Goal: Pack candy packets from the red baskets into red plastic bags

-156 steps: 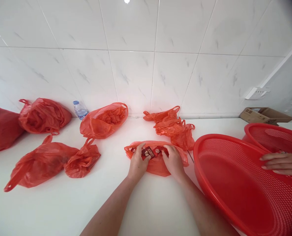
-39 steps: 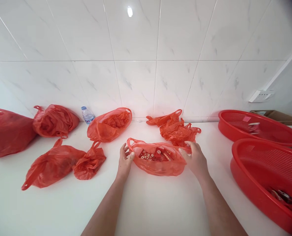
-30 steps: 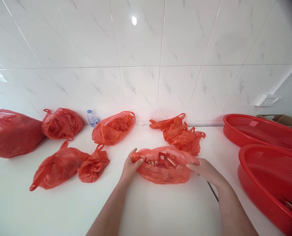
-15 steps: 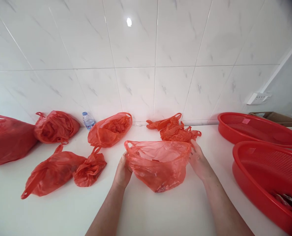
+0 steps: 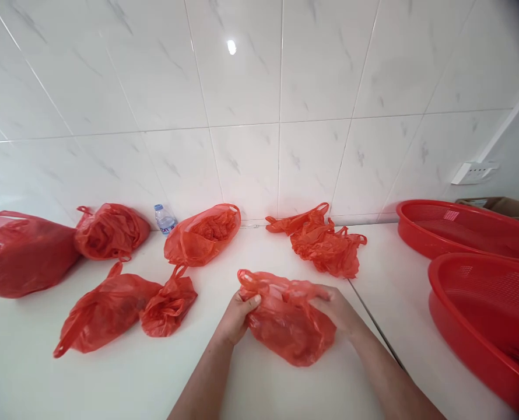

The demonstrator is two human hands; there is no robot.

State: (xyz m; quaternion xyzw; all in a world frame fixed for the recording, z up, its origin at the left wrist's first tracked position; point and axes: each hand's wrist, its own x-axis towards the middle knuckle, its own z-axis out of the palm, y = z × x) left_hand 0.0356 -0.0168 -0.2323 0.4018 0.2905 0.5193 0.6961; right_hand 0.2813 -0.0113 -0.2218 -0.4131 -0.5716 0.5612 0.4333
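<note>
Bunched shut since the earlier frame, where its mouth gaped: the red bag [image 5: 288, 329]. White surface [image 5: 111, 385] carries two red baskets [image 5: 469, 344] at right and this bag near centre. Both grips are clenched on its upper edge, left hand [image 5: 237, 315] at its left end, right hand [image 5: 336, 309] at its right.

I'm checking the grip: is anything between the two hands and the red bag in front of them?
Nothing visible. The left hand and the right hand both grip the red bag directly at its gathered top. The crumpled bags behind lie apart from it.
</note>
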